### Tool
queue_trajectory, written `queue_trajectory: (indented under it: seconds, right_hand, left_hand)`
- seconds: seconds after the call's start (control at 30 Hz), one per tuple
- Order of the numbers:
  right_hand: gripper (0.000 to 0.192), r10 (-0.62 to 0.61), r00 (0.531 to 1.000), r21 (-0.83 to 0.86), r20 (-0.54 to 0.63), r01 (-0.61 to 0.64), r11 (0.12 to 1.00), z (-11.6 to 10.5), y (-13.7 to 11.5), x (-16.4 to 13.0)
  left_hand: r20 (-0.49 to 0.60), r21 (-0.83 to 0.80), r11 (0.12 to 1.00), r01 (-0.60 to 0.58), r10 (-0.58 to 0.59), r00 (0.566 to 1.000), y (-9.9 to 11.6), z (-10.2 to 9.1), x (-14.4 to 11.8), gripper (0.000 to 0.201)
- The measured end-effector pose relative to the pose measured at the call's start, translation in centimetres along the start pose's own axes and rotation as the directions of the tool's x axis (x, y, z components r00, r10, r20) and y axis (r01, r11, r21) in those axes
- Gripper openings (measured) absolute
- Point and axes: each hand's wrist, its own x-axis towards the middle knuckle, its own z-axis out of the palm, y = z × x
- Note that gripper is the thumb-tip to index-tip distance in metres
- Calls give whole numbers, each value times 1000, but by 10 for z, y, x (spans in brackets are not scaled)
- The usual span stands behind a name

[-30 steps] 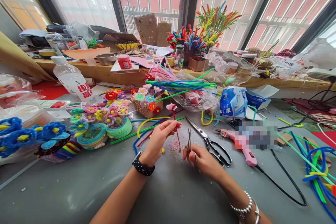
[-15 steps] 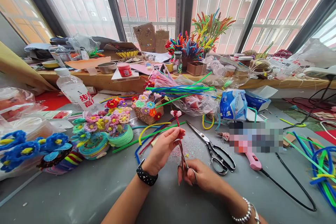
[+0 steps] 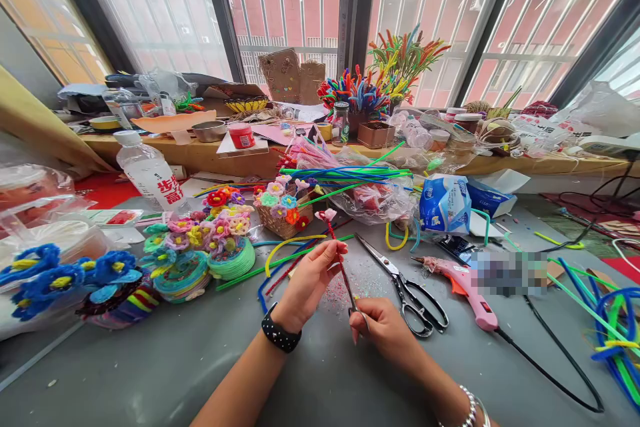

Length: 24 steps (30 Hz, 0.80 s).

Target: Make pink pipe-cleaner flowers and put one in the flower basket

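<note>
My left hand (image 3: 313, 275) pinches the dark red stem of a small pipe-cleaner flower (image 3: 326, 215), whose pink and white head stands above the fingertips. In my right hand (image 3: 383, 323) are small scissors (image 3: 347, 283), their handles round my fingers and their blades together, pointing up to the left hand. The blade tips meet the stem near my left fingertips; the exact contact is hidden. Larger black-handled scissors (image 3: 419, 303) lie just right of my hands. Bits of coloured fluff (image 3: 345, 283) are scattered on the grey table beneath.
Pipe-cleaner flower pots (image 3: 200, 247) and a blue-flowered one (image 3: 110, 287) stand at left, near a plastic bottle (image 3: 150, 170). A pink glue gun (image 3: 475, 297) with a black cord lies right. Behind are a flower basket (image 3: 280, 221), a tissue pack (image 3: 444, 203) and loose pipe cleaners (image 3: 363, 177).
The small scissors have gone from spread to closed, and my right hand's fingers have drawn together. The flower head has tilted slightly left. The view has shifted a little.
</note>
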Motion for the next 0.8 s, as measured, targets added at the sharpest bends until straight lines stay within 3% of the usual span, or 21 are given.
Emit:
queue_trajectory:
  seconds: [0.1, 0.37, 0.8]
  right_hand:
    - [66, 1, 1000, 2, 11, -1, 1000, -2, 1, 0]
    - [71, -59, 982, -75, 180, 74, 994, -8, -1, -4]
    - [62, -14, 996, -147, 87, 26, 989, -2, -1, -2]
  left_hand:
    - [-2, -14, 1000, 6, -6, 1000, 0, 0, 0, 15]
    - [40, -47, 999, 16, -14, 999, -1, -2, -1, 11]
    - [50, -5, 1000, 19, -19, 999, -2, 0, -1, 14]
